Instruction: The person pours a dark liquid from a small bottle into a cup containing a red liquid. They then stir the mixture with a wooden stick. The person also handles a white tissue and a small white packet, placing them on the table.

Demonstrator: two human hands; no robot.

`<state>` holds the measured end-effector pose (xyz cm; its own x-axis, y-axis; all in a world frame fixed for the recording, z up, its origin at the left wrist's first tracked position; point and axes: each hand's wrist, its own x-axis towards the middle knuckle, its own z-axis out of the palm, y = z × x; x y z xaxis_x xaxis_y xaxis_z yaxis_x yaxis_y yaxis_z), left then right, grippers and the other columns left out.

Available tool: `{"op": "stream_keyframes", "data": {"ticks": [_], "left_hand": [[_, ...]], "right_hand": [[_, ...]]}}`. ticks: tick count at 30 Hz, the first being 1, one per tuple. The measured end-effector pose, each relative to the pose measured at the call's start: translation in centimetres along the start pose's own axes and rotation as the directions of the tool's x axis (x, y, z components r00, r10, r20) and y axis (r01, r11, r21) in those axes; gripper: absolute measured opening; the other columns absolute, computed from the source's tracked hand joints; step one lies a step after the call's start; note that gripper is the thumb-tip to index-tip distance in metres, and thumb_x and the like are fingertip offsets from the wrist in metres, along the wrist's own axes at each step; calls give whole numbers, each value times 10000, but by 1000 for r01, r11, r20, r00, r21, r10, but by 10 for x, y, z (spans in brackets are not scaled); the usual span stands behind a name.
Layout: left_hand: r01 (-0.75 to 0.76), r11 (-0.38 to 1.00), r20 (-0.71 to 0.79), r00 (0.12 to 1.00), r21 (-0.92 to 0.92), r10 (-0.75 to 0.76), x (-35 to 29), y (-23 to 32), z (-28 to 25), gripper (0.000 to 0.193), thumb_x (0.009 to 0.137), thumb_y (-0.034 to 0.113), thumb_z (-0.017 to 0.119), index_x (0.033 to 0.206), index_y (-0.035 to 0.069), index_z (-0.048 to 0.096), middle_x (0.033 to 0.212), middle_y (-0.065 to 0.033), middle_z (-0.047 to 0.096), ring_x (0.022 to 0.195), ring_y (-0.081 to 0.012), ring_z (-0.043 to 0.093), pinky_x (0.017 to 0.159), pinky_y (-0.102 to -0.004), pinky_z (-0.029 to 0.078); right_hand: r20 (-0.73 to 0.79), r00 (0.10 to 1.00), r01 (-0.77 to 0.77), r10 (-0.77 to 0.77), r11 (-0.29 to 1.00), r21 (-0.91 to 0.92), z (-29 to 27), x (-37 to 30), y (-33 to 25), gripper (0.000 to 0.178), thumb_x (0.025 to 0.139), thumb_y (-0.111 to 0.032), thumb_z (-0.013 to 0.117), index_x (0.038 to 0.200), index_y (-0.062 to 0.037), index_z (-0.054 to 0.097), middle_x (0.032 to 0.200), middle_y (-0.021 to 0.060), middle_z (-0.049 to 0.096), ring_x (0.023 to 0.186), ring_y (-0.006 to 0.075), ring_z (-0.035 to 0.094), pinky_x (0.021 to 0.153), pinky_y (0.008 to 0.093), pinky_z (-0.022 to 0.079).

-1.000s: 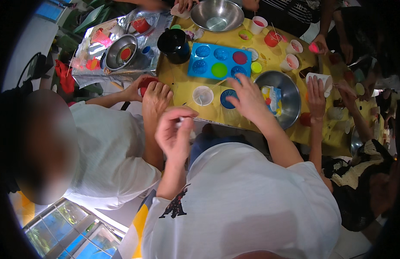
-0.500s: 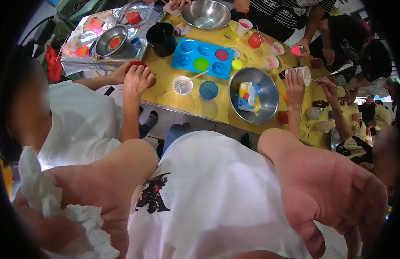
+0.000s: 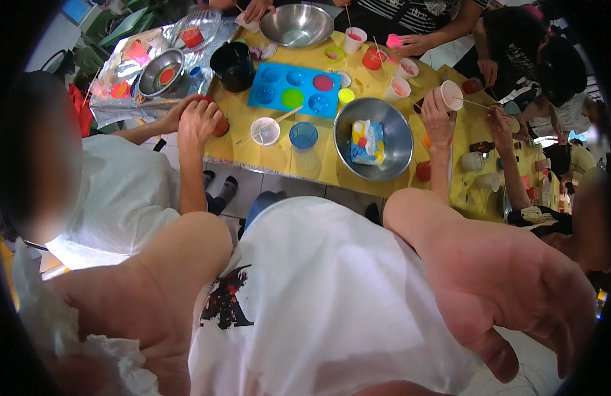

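White tissue [image 3: 126, 362] in left fingers [image 3: 81, 375]

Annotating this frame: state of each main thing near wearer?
Left hand: palm showing, grip unclear
Right hand: open, empty
White tissue: crumpled, at left hand
Blue mould: two cavities filled, four apparently unfilled
Near metal bowl: upright, occupied
Packet: inside bowl, closure unclear
White cup: stick across rim

The worktop [image 3: 242, 120] is yellow, the mould [image 3: 306, 88] blue with one green fill [image 3: 292, 99] and one red fill [image 3: 324, 82], the packet [image 3: 367, 143] white, blue and yellow, the tissue [image 3: 114, 360] white, and the wearer's shirt [image 3: 325, 277] white with a black-and-red print [image 3: 227, 300].
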<state>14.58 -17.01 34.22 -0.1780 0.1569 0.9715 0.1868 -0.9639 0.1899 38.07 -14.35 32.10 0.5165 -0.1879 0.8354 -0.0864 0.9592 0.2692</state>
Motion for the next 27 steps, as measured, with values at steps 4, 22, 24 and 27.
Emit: {"op": "stream_keyframes", "data": {"ticks": [4,22,24,27], "left_hand": [[-31,999,-42,999,45,33,-7,-17,3,150,875,195,656,974,117,575,834,-42,525,654,-140,475,554,-280,369],[696,558,385,412,453,-826,-219,-79,-46,231,813,-103,654,1017,3,666,953,-133,634,843,-267,632,717,-321,514],[750,470,408,289,465,-866,-241,-79,-57,241,812,-113,629,1024,-3,663,951,-153,629,871,-303,647,742,-356,531],[785,371,436,145,496,-888,-268,-81,-73,315,797,-134,557,1076,-4,624,960,-179,589,860,-349,636,766,-410,524]], "right_hand": [[81,981,-186,177,975,118,-10,-3,-1,393,987,-447,528,1215,-135,598,1208,28,587,1199,209,478,1045,411,358],[352,524,-435,776,599,-672,-34,-166,158,221,881,52,589,1046,-59,686,1019,73,569,826,159,629,684,242,508],[416,280,-378,865,498,-781,-42,-203,174,251,864,28,600,1062,-94,693,999,100,556,867,234,628,698,299,515],[467,-103,-193,878,443,-876,-52,-263,189,323,833,-6,598,1126,-102,693,1025,154,553,979,342,608,791,432,520]]}}
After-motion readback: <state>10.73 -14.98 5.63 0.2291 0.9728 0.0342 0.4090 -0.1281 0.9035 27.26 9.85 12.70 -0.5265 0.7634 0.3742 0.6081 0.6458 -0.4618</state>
